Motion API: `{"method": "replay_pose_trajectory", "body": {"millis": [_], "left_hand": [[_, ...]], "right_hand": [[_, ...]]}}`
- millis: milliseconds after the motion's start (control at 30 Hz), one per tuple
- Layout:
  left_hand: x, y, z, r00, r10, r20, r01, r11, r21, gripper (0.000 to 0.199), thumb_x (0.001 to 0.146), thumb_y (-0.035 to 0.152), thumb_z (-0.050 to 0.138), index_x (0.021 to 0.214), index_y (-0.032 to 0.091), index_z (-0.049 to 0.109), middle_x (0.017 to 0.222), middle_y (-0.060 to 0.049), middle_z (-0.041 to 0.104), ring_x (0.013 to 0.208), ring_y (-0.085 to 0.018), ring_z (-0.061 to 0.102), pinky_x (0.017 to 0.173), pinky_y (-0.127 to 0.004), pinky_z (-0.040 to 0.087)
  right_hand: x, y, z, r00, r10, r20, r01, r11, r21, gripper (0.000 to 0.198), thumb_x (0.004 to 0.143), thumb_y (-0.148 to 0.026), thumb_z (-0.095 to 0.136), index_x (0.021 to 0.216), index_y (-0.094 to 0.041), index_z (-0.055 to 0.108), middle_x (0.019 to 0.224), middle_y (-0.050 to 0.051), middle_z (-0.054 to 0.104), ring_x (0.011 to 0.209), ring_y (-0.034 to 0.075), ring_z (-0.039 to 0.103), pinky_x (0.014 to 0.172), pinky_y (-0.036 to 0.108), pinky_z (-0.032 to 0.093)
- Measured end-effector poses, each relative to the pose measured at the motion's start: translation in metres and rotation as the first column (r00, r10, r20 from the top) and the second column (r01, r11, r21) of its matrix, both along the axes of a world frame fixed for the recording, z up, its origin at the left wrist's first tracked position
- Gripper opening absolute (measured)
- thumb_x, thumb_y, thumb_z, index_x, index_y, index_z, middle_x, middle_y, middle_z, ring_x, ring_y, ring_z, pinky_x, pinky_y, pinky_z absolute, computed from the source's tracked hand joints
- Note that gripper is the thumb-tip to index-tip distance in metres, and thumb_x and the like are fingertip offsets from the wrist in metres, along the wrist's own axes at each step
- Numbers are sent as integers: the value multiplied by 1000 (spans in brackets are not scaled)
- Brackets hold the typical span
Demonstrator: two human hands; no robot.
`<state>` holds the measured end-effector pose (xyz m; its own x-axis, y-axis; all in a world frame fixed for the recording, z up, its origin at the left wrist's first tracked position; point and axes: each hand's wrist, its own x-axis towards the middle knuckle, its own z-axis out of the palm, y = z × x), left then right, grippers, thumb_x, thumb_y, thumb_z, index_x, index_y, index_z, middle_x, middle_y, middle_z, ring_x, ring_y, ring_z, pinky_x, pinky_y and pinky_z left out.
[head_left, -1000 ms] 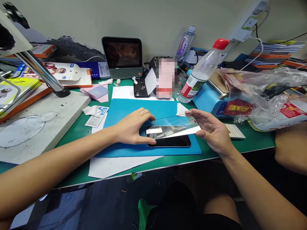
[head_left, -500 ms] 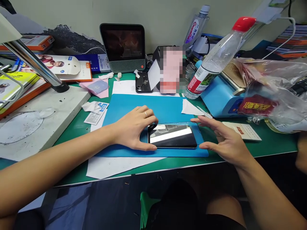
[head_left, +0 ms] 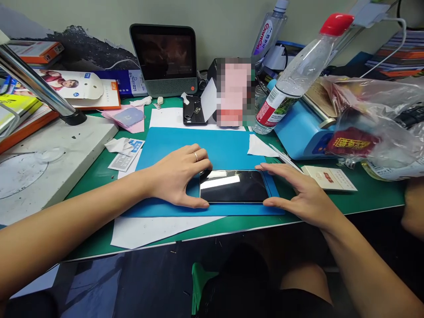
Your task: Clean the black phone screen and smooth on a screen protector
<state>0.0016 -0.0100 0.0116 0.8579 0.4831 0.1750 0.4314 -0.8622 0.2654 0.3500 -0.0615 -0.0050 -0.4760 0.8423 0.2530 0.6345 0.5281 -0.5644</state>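
Observation:
A black-screened smartphone (head_left: 232,187) lies face up, lengthwise, on a blue mat (head_left: 198,138). My left hand (head_left: 180,176) spans its left end, fingers at the far edge and thumb at the near edge. At the other end, my right hand (head_left: 300,190) has its fingertips at the far edge and its thumb at the near edge, holding a thin clear screen protector (head_left: 272,185). The protector's edge shows just past the phone's right end. Whether it touches the glass everywhere I cannot tell. A bright light strip reflects in the screen.
Behind the mat stand a smart display (head_left: 164,59), a black phone (head_left: 194,110) and a tilted water bottle (head_left: 294,84). To the right are a blue device (head_left: 294,137), a small card box (head_left: 331,178) and a plastic bag (head_left: 391,119). A white lamp base (head_left: 79,150) sits left.
The clear protector sits lower and flatter over the phone, its reflections mostly gone. My right hand has moved left, closer to the phone's end. The view has shifted slightly.

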Motion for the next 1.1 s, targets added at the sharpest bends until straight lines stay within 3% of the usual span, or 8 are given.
{"method": "replay_pose_trajectory", "body": {"millis": [367,1100], "left_hand": [[0,-1,-2,1000,-11,-6,11,1000,-13,67,84,74,64,114,15,61,107,-12,60,93,-28,52,80,-44,45],[2,-2,-4,1000,-16,24,17,998,-63,61,86,68,69,115,16,56,107,-11,60,96,-28,54,81,-42,47]], "right_hand": [[0,-2,6,997,44,59,-41,998,-47,70,85,-47,81,148,-30,54,143,6,66,134,29,60,114,46,50],[-2,-9,7,995,32,96,-30,999,-25,66,89,-48,76,148,-26,54,145,8,65,135,29,59,115,46,49]]}}
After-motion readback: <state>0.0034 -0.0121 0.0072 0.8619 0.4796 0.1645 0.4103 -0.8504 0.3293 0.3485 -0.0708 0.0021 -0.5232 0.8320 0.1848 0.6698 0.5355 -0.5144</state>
